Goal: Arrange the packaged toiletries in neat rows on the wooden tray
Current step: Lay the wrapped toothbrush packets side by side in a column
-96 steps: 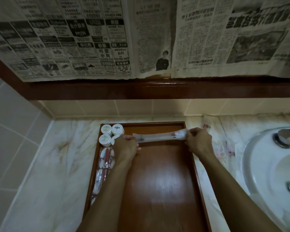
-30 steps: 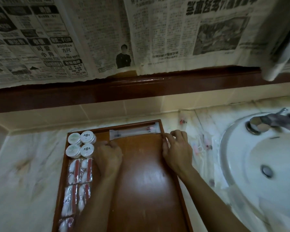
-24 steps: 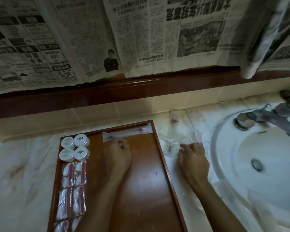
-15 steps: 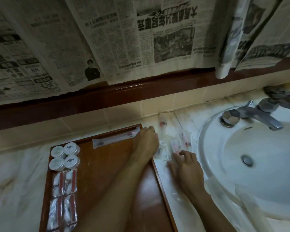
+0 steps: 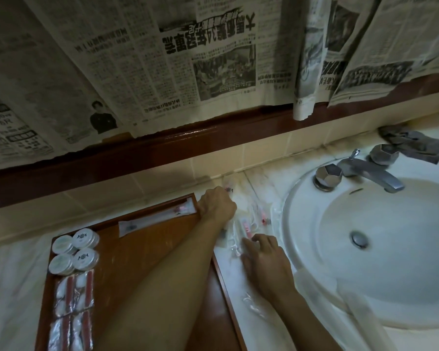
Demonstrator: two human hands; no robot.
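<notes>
- The wooden tray [image 5: 142,307] is sitting on the marble counter [image 5: 15,269]; sachets with red strips [image 5: 72,307] are lying in a column down its left side, and four round white tubs [image 5: 74,250] are standing in a square beyond them.
- The right hand [image 5: 266,262] is lying on the counter between tray and sink [image 5: 365,249], fingers spread and reaching into a loose heap of clear packets [image 5: 246,226]; it is gripping nothing that I can make out.
- The left hand [image 5: 217,207] is reaching across the tray's far right corner, curled at the far end of that heap; whether it is pinching a packet cannot be told.
- One long packet [image 5: 157,219] is lying along the tray's far edge.
- Judgement: the next packet is being collected; it needs lifting free and laying parallel beside the long one.
- Hazard: the clear packets are overlapping, so two may lift together; the sink is lying close.
- Farther off, a tap [image 5: 360,171], a grey cloth [image 5: 413,143] and hanging newspaper [image 5: 188,59] are not obstructing.
</notes>
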